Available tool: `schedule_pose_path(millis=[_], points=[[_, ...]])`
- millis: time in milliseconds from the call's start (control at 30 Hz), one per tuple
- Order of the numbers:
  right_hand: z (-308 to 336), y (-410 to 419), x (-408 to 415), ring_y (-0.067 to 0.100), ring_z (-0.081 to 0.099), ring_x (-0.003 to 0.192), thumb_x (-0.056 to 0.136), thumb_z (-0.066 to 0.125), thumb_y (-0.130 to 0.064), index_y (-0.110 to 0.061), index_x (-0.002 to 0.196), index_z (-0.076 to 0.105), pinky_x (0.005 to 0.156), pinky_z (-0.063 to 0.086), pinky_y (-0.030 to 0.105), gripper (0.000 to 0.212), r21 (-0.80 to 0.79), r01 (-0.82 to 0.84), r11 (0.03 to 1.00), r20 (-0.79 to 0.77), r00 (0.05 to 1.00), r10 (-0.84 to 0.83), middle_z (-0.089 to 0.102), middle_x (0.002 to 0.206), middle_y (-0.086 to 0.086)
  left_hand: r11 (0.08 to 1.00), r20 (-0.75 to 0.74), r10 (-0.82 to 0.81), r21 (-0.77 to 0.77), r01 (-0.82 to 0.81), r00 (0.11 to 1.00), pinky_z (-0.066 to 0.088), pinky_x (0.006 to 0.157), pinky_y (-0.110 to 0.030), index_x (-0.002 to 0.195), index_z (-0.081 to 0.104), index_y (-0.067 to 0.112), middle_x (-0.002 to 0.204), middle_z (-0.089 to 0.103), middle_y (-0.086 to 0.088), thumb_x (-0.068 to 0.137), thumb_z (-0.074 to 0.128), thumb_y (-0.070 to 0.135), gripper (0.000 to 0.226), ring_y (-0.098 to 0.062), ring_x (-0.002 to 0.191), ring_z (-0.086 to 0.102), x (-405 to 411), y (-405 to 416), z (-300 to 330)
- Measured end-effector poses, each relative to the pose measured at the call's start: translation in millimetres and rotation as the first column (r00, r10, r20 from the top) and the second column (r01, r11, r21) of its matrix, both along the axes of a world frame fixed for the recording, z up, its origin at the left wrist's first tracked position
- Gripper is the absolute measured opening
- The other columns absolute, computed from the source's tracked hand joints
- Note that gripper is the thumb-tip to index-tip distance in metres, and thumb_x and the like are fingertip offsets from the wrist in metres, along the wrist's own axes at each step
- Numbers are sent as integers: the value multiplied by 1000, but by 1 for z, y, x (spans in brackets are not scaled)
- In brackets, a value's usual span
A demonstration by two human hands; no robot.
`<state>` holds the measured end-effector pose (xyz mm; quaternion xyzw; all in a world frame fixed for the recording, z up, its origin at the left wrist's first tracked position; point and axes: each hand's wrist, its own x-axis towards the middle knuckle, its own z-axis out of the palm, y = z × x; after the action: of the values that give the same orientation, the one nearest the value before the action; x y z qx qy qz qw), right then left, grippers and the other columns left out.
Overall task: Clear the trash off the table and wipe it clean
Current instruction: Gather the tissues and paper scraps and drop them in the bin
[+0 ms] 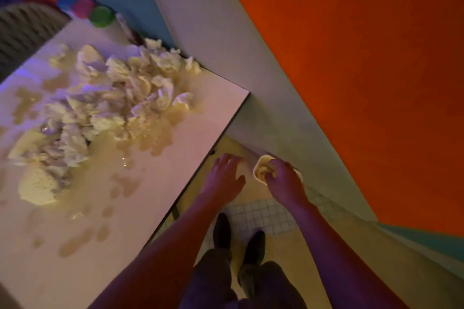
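Orange wall (364, 70) and a pale baseboard strip ran beside the white table (140, 208), whose corner pointed toward the tiled floor (261, 216). Crumpled paper napkins (113, 98) lay heaped across the far half of the table, sitting in puddles of spilled liquid (105, 168) that spread toward the near edge. Three coloured tubs (85, 9) stood at the far end, blurred. Off the table's corner, the right hand (283, 180) held a small paper cup (263, 170) over the floor, fingers curled into its mouth, apparently around wadded paper inside. The left hand (226, 175) hovered just beside the table edge, fingers spread and holding nothing. Dark shoes (238, 236) showed below.
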<state>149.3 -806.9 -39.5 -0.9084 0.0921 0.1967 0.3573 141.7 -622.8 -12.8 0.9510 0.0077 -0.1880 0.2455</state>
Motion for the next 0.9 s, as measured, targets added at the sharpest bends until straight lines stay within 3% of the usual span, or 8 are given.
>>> schedule_pose_path(millis=[333, 600, 900], points=[[60, 48, 17, 31, 59, 112, 92, 59, -25, -18, 128, 56, 91, 48, 37, 37, 17, -206, 978, 130, 971, 202, 56, 125, 11, 961, 108, 278, -31, -276, 955, 49, 96, -41, 134, 54, 32, 142, 45, 2, 90, 65, 34, 45, -23, 127, 45, -37, 64, 51], [81, 106, 51, 29, 58, 112, 91, 58, -23, -24, 127, 56, 91, 47, 35, 36, -10, -343, 939, 173, 925, 340, 53, 127, 7, 876, 229, 483, -123, -467, 845, 51, 92, -41, 125, 64, 27, 133, 53, 0, 88, 69, 29, 37, -26, 118, 54, -35, 132, 68], [82, 183, 112, 27, 61, 104, 92, 55, -27, -30, 127, 55, 88, 49, 36, 35, -66, -404, 912, 145, 901, 410, 51, 123, 5, 823, 256, 568, -141, -551, 782, 53, 88, -39, 125, 63, 28, 131, 54, 0, 86, 72, 28, 40, -26, 107, 61, 10, 216, 57]])
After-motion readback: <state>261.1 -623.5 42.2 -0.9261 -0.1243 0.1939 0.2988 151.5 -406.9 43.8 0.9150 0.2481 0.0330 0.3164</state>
